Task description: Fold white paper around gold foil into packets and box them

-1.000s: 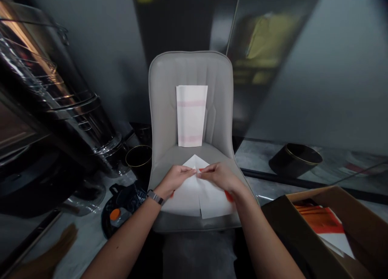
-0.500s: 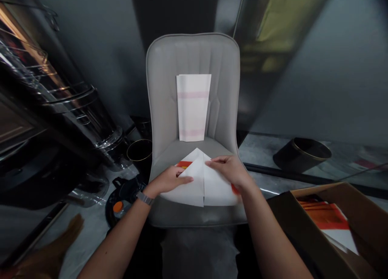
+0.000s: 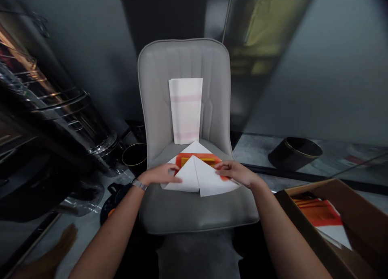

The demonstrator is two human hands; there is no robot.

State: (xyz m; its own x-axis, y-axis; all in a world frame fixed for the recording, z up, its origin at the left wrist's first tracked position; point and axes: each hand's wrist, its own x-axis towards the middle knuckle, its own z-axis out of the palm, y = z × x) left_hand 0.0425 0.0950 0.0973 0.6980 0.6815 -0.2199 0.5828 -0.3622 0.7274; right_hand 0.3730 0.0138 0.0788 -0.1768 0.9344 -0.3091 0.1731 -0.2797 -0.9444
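A sheet of paper, white outside with an orange and yellow printed face, is folded to a point at the top and lies over the chair seat. Its two white front flaps meet along a middle line, and the orange print shows behind them. My left hand, with a band on its wrist, grips the paper's left side, thumb across the white flap. At the right side, my right hand has its fingers bent on the orange edge. Behind, a folded white paper with faint pink bands leans upright against the backrest.
The grey padded chair stands before me. To the right, a cardboard box holds orange-and-white paper. A black bin stands left of the chair, and another dark bin shows at the right. Shiny cylinders line the left.
The front flaps have dropped lower, so a wide orange and yellow band now shows below the rear point. My right hand has moved outward to the paper's right side. The view has shifted slightly.
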